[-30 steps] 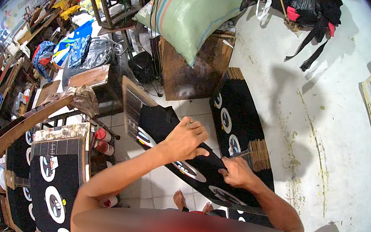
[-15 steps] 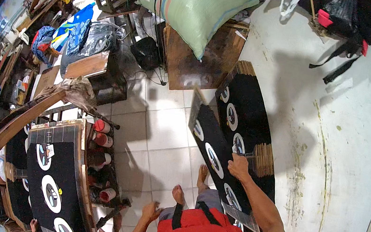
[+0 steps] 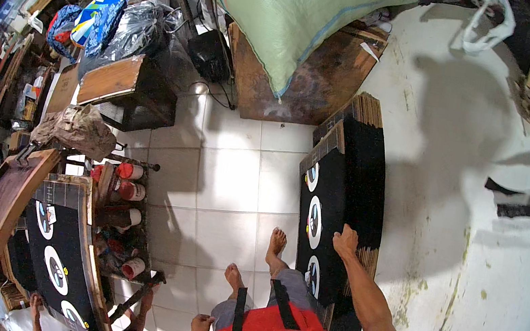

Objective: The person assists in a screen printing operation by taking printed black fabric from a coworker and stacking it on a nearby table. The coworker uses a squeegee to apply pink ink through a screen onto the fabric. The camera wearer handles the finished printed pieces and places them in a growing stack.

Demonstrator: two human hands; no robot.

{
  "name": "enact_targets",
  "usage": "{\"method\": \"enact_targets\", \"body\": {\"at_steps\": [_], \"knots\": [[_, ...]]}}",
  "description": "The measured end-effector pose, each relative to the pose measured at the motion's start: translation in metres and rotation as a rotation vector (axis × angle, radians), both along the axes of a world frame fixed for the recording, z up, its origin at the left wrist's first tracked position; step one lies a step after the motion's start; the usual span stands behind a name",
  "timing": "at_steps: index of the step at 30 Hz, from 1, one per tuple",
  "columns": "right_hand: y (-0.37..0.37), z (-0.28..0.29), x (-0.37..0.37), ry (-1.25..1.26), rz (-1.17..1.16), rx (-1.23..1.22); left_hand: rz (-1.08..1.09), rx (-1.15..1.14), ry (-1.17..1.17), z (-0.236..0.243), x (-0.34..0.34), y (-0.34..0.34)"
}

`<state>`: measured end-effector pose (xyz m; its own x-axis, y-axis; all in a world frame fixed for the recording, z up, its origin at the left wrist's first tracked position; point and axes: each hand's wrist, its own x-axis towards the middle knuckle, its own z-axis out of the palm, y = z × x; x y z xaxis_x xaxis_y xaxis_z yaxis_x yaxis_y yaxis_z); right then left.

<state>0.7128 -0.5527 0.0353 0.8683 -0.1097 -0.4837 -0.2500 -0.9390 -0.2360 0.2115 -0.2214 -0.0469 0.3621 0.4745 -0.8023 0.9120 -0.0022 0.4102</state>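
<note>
My right hand, its fingers curled closed, grips the right edge of a black fabric-covered board printed with white ovals. That board lies against the top of a stack of similar boards along my right side. Beside my thigh hangs my left hand, fingers curled in, with nothing seen in it. To the left, another printed black panel lies on a bench under a raised wooden frame. A co-worker's hand touches that panel's near left edge.
Red-topped paint pots line the bench's right side. Ahead, a big pale green sack rests on a brown wooden box. White tiled floor runs between bench and stack. A white wall stands on the right.
The tilted board has come to rest flatter against the stack, with my right hand still at its edge. The frame over the bench has dropped lower. My view has shifted.
</note>
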Motion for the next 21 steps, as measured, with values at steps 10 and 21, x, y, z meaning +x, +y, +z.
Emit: {"method": "enact_targets", "body": {"at_steps": [10, 21], "knots": [[-0.011, -0.091, 0.114, -0.138, 0.054, -0.065, 0.034, 0.027, 0.159, 0.029, 0.011, -0.032], [-0.012, -0.126, 0.168, -0.145, 0.043, -0.252, 0.243, -0.078, 0.098, 0.031, 0.022, -0.017]]}}
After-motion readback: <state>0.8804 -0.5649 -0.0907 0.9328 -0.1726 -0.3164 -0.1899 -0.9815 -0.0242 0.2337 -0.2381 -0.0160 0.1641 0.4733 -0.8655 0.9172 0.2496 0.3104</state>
